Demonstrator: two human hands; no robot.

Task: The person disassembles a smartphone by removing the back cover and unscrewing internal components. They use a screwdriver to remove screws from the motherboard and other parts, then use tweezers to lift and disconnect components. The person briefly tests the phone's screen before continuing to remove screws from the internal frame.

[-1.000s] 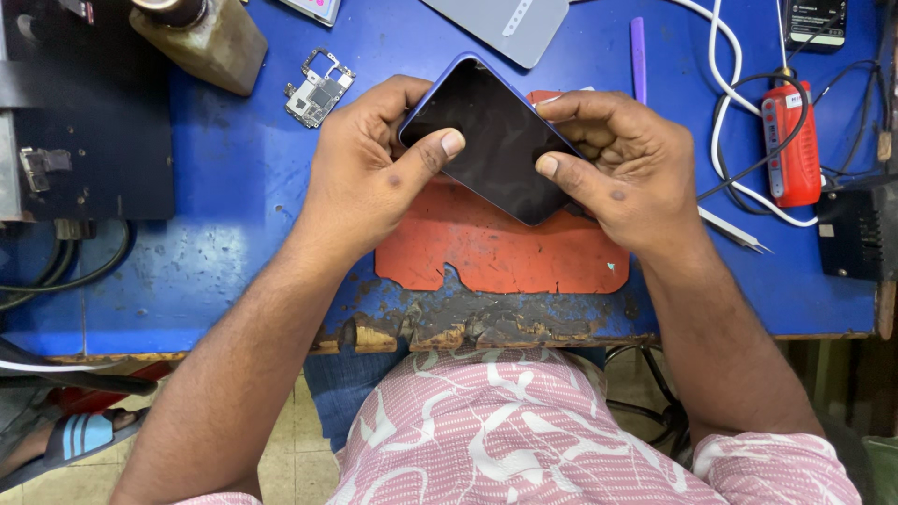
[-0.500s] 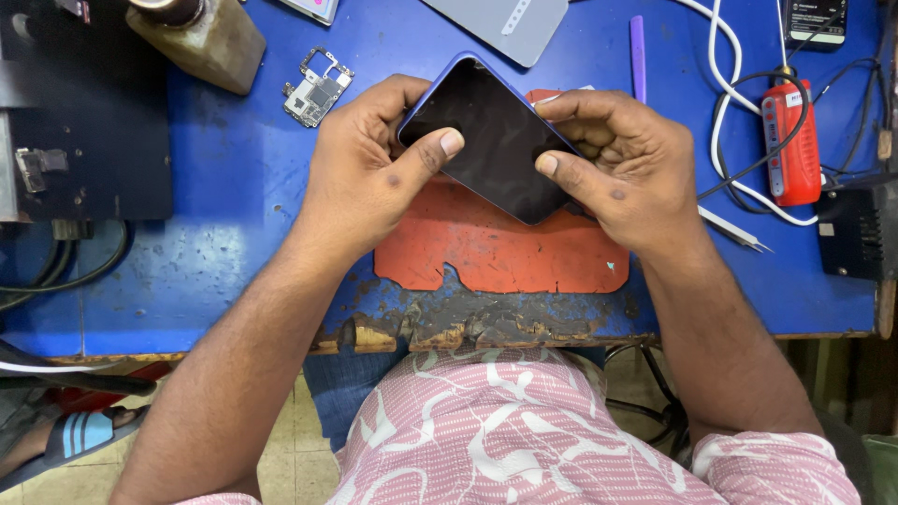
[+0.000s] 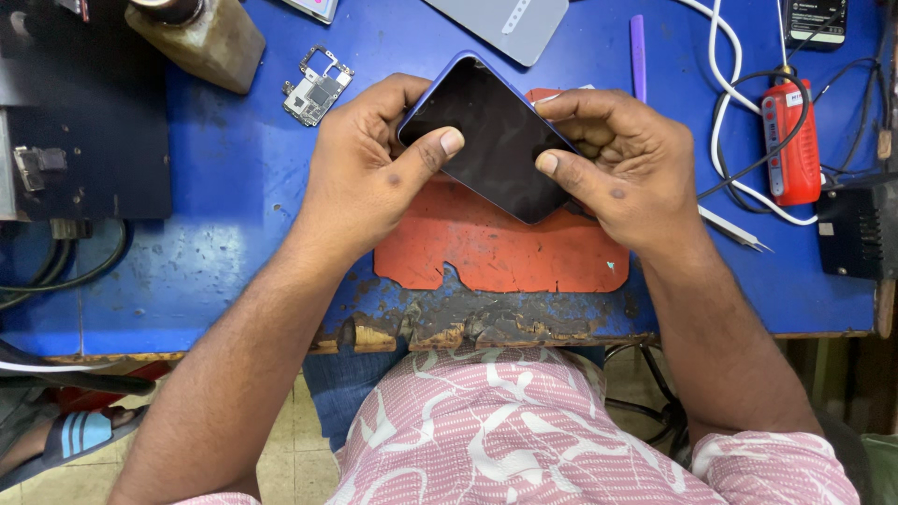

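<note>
A smartphone (image 3: pixel 491 140) with a dark screen and a blue-purple frame is held tilted, diamond-wise, over an orange work mat (image 3: pixel 496 248) on the blue bench. My left hand (image 3: pixel 365 173) grips its left edge, thumb pressed on the glass. At the phone's right edge my right hand (image 3: pixel 617 168) has its thumb on the screen and its fingers curled behind.
A small circuit board (image 3: pixel 318 86) lies up left, beside a brownish bottle (image 3: pixel 196 33) and a black box (image 3: pixel 84 122). A grey phone back panel (image 3: pixel 505 23), a purple pry stick (image 3: pixel 638 45), a red tool (image 3: pixel 793 140) with white cables and metal tweezers (image 3: pixel 734 229) lie to the right. The bench's front edge (image 3: pixel 486 323) is worn.
</note>
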